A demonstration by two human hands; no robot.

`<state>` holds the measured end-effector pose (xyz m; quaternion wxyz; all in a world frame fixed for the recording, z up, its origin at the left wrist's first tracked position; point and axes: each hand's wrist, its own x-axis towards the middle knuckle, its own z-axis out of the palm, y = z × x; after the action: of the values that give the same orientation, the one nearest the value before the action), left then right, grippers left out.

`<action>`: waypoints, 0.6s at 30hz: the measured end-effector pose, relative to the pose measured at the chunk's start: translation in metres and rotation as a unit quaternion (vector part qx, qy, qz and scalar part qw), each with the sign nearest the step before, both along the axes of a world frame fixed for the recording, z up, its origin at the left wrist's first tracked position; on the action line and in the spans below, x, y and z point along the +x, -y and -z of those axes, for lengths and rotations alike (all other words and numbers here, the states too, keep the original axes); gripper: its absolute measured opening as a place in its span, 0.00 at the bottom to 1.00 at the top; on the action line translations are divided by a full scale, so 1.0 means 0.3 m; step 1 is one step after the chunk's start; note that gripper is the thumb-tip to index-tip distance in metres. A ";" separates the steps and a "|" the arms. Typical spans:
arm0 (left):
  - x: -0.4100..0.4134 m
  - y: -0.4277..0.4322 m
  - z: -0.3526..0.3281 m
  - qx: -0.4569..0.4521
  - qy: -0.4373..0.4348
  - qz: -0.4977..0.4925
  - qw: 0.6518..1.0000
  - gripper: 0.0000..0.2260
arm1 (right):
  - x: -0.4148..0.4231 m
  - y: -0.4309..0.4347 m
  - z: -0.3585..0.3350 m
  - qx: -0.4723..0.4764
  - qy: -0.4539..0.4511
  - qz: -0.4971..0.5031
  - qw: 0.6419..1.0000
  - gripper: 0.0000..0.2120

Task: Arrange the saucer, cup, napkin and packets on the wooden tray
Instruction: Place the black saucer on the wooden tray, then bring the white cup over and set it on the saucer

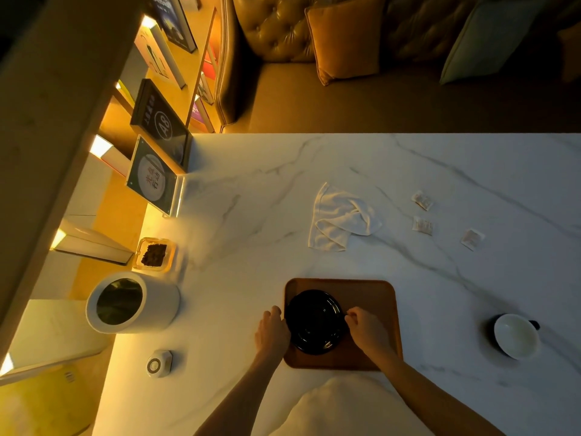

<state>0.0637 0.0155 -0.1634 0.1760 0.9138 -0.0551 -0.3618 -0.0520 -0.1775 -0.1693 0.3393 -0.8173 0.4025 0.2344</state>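
Observation:
A black saucer (314, 322) lies on the left half of the wooden tray (374, 297). My left hand (271, 332) grips its left rim and my right hand (366, 330) pinches its right rim. A cup (515, 335), white inside and dark outside, stands on the table to the right of the tray. A crumpled white napkin (341, 218) lies beyond the tray. Three small packets (423, 200) (423, 225) (471, 239) lie scattered to the right of the napkin.
On the white marble table (251, 215), a white cylindrical bin (132, 302) stands at left, with a glass dish (154, 254) behind it and a small call button (158, 363) in front. Acrylic sign holders (154, 180) stand at far left. A sofa lies beyond the far edge.

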 end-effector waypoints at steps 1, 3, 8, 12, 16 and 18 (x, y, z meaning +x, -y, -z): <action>-0.003 -0.005 -0.008 0.004 0.019 0.025 1.000 0.13 | -0.009 0.004 -0.009 -0.014 0.009 -0.006 1.000 0.16; -0.014 -0.018 -0.024 0.016 0.051 0.071 0.996 0.15 | -0.036 0.006 -0.022 -0.036 0.033 -0.023 0.999 0.19; -0.056 -0.028 -0.050 0.024 0.087 0.131 0.987 0.17 | -0.135 0.012 -0.054 -0.081 0.051 -0.062 0.994 0.24; -0.103 0.014 -0.060 0.012 0.097 0.173 0.980 0.16 | -0.235 0.030 -0.091 -0.097 0.015 -0.021 0.995 0.25; -0.161 0.112 -0.061 0.004 0.106 0.226 0.968 0.14 | -0.375 0.077 -0.134 -0.088 0.027 0.062 0.994 0.24; -0.191 0.180 -0.070 0.004 0.110 0.265 0.958 0.13 | -0.457 0.114 -0.156 -0.084 0.042 0.111 0.989 0.23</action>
<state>0.0064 -0.0385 -0.1425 0.0633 0.9012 -0.3130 -0.2929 -0.1892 -0.2116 -0.1225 0.3103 -0.8019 0.4947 0.1263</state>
